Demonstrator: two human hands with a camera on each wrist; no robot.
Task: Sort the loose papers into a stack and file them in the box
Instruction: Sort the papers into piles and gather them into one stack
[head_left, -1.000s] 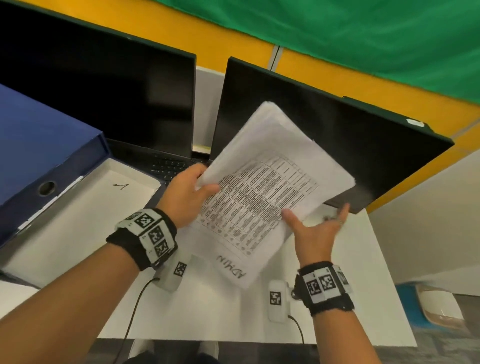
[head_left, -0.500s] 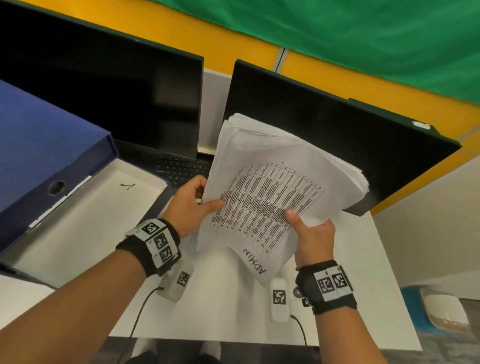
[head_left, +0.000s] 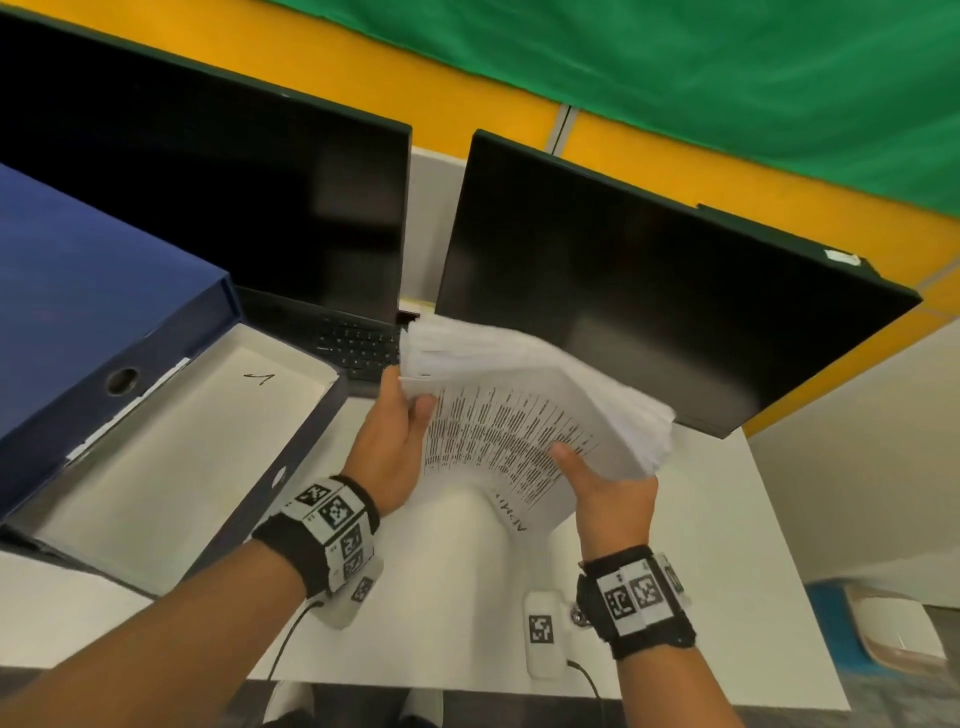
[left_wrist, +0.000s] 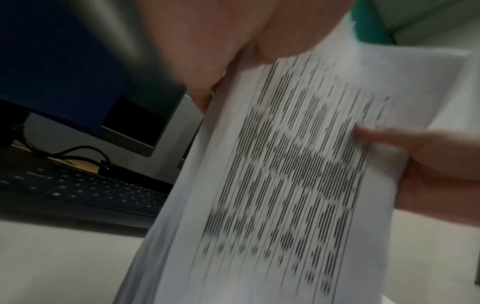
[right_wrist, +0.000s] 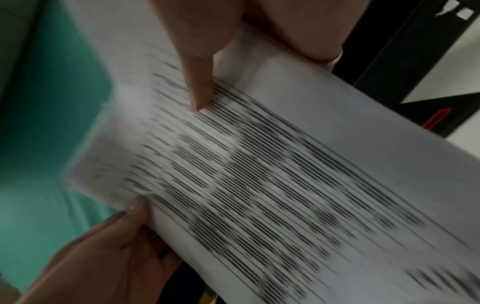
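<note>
Papers (head_left: 524, 415) are up off the desk (head_left: 457, 597) right now, held in both hands a bit right of the middle of the head view, just in front of the two dark monitors. Left hand (head_left: 392, 447) grips the upper left edge, thumb on the printed top sheet and fingers curled round behind it. Right hand (head_left: 613, 499) has the lower right edge the same way, thumb lying across the table of text; the wrist views back this up, blurry as they are. It's a fairly thick bundle, and the far edges look fanned and ragged, so I'd say it isn't squared up yet. Paper like this is light but floppy, and the sheets slide on each other easily, so a loose pinch at one corner would probably let the middle sag and the inner pages slip out. Best bet, I reckon, is holding opposite edges like now, or one hand flat underneath, then tapping an edge on the desk to even it. The box (head_left: 171, 447) sits open at the left of the frame, blue lid (head_left: 93, 312) tipped back, with a white sheet marked in pen on the bottom. Nothing is filed yet as far as I can see, so it's still the stacking bit.
</note>
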